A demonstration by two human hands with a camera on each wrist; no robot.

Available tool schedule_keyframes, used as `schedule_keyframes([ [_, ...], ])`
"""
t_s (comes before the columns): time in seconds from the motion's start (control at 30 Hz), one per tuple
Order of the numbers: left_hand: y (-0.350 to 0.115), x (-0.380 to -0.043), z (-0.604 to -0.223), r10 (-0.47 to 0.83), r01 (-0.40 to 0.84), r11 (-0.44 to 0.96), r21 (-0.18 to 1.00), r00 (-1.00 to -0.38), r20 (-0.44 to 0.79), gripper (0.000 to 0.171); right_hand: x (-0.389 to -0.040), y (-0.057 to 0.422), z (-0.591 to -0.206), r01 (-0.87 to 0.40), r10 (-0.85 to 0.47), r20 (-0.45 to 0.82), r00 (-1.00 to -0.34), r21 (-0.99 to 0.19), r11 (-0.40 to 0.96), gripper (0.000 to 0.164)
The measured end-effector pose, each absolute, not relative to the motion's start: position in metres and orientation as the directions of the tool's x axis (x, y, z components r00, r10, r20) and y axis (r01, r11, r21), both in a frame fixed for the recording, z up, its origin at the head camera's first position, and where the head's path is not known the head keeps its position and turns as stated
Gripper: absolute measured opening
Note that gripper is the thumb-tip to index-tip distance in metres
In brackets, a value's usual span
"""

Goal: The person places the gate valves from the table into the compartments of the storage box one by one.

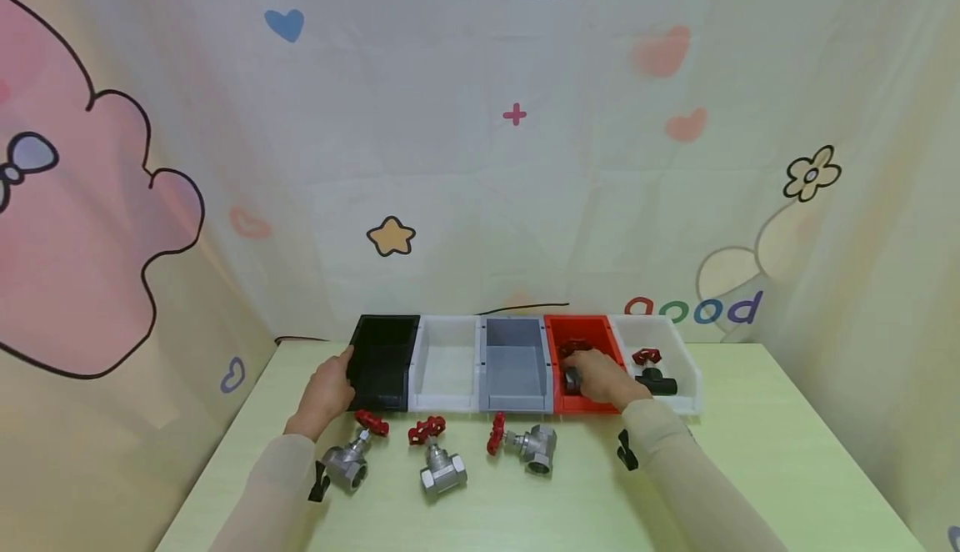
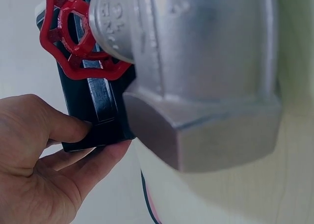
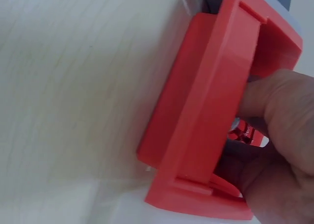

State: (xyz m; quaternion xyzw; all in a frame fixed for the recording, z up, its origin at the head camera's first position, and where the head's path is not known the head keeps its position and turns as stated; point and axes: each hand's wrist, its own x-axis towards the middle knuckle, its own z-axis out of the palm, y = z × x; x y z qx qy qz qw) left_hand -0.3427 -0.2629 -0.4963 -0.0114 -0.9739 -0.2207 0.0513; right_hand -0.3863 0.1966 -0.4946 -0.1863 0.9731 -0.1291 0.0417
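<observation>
At the left end of the bin row, my left hand [image 1: 322,391] grips the side of the black bin [image 1: 381,364]; its thumb lies over the rim and the fingers are beneath in the left wrist view. My right hand [image 1: 600,377] reaches down into the red bin [image 1: 585,406], holding a dark-bodied valve [image 1: 573,381] with a red handwheel. The hand and bin wall hide much of that valve. Beside the left wrist lies a silver metal valve [image 1: 347,464] with a red handwheel, large in the left wrist view.
Two more silver valves, one in the middle [image 1: 442,473] and one to its right [image 1: 538,448], lie before the bins. Between black and red stand a white bin [image 1: 446,368] and a grey bin [image 1: 515,368]. A black valve [image 1: 658,383] sits in the right-hand white bin [image 1: 690,403].
</observation>
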Motion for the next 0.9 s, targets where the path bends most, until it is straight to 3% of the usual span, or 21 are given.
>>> schedule_keyframes([
  [0.3, -0.263, -0.342, -0.497, 0.001, 0.045, 0.899, 0.436, -0.995, 0.100, 0.072, -0.378, 0.199, -0.475, -0.355, -0.371, -0.004, -0.929, -0.278, 0.892, 0.036],
  [0.9, -0.263, -0.342, -0.495, 0.010, 0.051, 0.901, 0.430, -0.995, 0.097, 0.071, -0.344, 0.200, -0.416, -0.420, -0.408, 0.104, -0.907, -0.156, 0.894, 0.049],
])
